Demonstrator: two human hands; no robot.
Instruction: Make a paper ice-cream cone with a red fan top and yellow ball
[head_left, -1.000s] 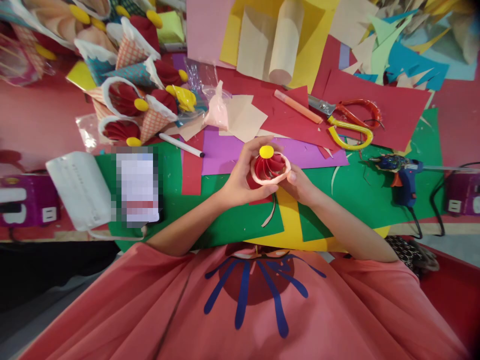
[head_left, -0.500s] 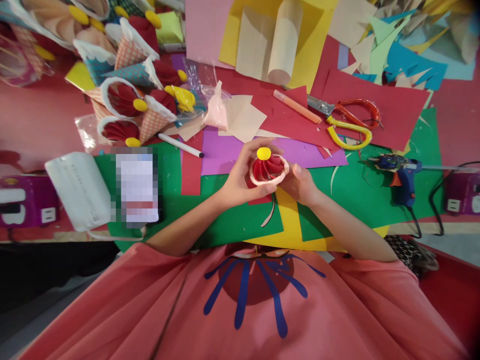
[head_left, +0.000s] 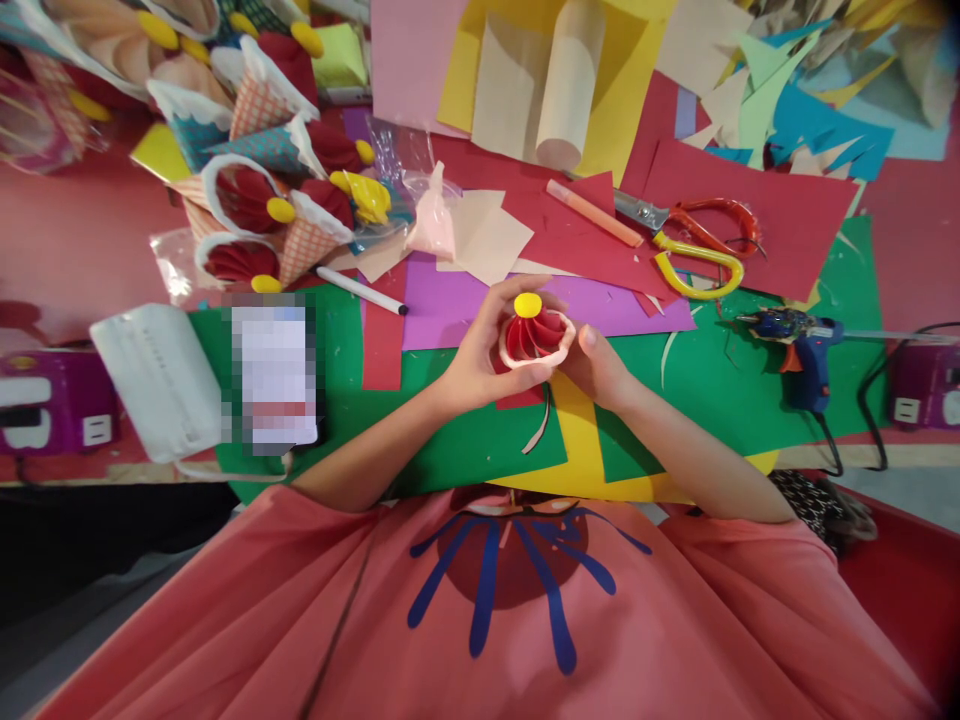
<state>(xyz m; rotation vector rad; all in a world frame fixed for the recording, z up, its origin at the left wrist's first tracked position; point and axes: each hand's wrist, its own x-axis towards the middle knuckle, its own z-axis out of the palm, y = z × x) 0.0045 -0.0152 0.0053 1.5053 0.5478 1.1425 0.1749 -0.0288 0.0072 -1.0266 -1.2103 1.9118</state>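
Over green paper [head_left: 487,440], left hand [head_left: 480,355] snug round red cone [head_left: 538,334], right hand [head_left: 604,372], grip unclear, white block [head_left: 157,383], print illegible.

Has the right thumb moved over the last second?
Yes, slightly: judged against the purple sheet, the right thumb has shifted up the view, coming off the pale rim of the held red piece.

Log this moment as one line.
left hand: around red piece | right hand: beside it, thumb clear, other contact unclear | scissors, glue gun: untouched
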